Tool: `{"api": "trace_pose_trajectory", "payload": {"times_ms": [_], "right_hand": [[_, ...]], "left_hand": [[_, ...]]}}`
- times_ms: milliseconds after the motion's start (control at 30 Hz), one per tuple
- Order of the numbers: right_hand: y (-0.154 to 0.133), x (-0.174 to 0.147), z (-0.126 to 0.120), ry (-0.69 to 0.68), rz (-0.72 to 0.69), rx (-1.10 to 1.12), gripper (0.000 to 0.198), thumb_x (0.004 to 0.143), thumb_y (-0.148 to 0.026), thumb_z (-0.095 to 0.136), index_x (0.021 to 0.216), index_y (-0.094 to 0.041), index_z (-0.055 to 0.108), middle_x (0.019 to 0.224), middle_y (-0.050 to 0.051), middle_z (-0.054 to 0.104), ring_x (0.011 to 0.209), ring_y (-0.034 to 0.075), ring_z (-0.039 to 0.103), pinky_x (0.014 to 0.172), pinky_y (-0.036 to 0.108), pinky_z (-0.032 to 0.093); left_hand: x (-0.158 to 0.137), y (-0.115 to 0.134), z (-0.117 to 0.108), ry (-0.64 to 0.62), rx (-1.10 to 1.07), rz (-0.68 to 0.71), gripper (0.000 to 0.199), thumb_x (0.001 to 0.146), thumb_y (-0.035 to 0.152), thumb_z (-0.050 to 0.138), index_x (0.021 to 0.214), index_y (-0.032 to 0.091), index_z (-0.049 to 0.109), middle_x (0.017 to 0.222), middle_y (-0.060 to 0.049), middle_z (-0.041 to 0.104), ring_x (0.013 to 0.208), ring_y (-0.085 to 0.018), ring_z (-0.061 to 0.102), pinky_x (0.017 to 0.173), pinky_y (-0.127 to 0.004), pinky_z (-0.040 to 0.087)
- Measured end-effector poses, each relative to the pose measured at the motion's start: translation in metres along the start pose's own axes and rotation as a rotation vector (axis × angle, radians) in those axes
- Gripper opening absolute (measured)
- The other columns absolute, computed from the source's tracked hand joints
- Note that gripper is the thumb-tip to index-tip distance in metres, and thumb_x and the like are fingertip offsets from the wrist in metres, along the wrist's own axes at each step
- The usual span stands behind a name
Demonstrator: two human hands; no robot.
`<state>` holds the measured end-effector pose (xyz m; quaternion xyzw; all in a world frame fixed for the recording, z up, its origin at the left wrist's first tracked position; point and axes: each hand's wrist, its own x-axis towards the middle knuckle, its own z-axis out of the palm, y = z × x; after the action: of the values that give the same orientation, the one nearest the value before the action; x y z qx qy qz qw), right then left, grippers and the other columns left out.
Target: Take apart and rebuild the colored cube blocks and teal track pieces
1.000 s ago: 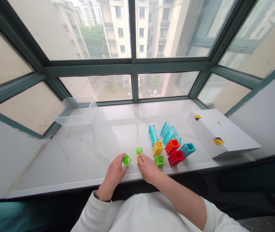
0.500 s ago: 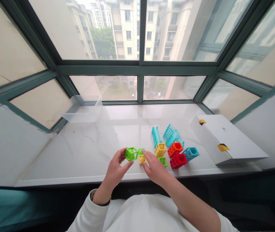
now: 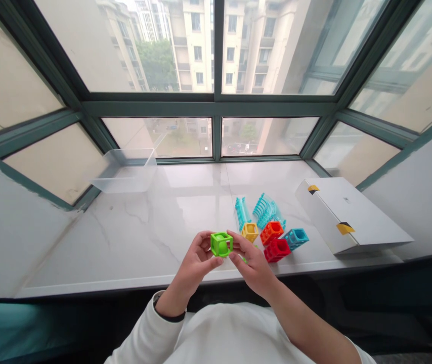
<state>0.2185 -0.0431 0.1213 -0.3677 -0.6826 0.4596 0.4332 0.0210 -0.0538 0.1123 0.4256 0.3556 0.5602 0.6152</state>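
Observation:
My left hand (image 3: 197, 257) grips a light green open-frame cube block (image 3: 221, 244) by its left side, just above the sill near its front edge. The cube has a rounded green core inside. At the cube's right side, my right hand (image 3: 253, 263) has its fingers and thumb closed on it too. Beyond the right hand stands a yellow block (image 3: 250, 232). To its right are an orange block (image 3: 271, 232), a red block (image 3: 277, 250) and a blue block (image 3: 295, 238). Bits of another green block show behind the right hand, mostly hidden.
Clear blue track pieces (image 3: 268, 210) and a straight blue piece (image 3: 243, 213) lie behind the blocks. A transparent plastic bin (image 3: 125, 177) stands at the back left. A white box (image 3: 356, 215) with yellow-black tabs rests at the right on the marble sill (image 3: 155, 227), under the windows.
My left hand has moved the green cube rightward to my right hand, which now holds it too. The small green and yellow pieces by my right fingers are no longer visible. The view has shifted slightly.

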Motion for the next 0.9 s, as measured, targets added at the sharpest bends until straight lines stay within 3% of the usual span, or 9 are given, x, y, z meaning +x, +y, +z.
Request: {"api": "trace_pose_trajectory", "payload": {"times_ms": [267,567,700,900], "right_hand": [[0.001,-0.002,-0.003,0.023,-0.010,0.031,0.048,0.105,-0.039,0.061,0.152,-0.029,0.056,0.138,0.011,0.070,0.120,0.025,0.072,0.105,0.045,0.061],[0.003,-0.007,-0.006,0.068,-0.019,0.045,0.046,0.106,-0.041,0.060,0.151,-0.029,0.056,0.143,0.011,0.067,0.122,0.025,0.070,0.107,0.044,0.059],[0.007,-0.010,-0.005,0.098,-0.023,0.046,0.047,0.107,-0.041,0.057,0.152,-0.030,0.053,0.147,0.011,0.063,0.127,0.026,0.067,0.110,0.045,0.058],[0.004,-0.009,-0.008,0.192,-0.159,-0.058,0.038,0.107,-0.032,0.057,0.145,-0.032,0.058,0.148,0.011,0.060,0.139,0.028,0.058,0.108,0.046,0.058]], "left_hand": [[0.000,0.005,0.005,-0.050,-0.034,-0.090,0.066,0.075,0.029,0.094,0.127,0.030,0.053,0.117,-0.006,0.073,0.107,-0.024,0.072,0.080,-0.028,0.058],[0.004,0.001,0.012,-0.081,-0.016,-0.071,0.066,0.076,0.033,0.093,0.132,0.028,0.059,0.119,-0.007,0.074,0.109,-0.024,0.072,0.085,-0.031,0.058],[0.007,0.000,0.012,-0.097,0.042,-0.029,0.067,0.078,0.031,0.091,0.137,0.027,0.059,0.127,-0.010,0.071,0.117,-0.027,0.070,0.098,-0.038,0.058],[0.009,0.001,0.014,-0.123,0.188,0.059,0.058,0.088,0.030,0.083,0.141,0.027,0.059,0.134,-0.011,0.068,0.124,-0.027,0.067,0.110,-0.045,0.054]]}}
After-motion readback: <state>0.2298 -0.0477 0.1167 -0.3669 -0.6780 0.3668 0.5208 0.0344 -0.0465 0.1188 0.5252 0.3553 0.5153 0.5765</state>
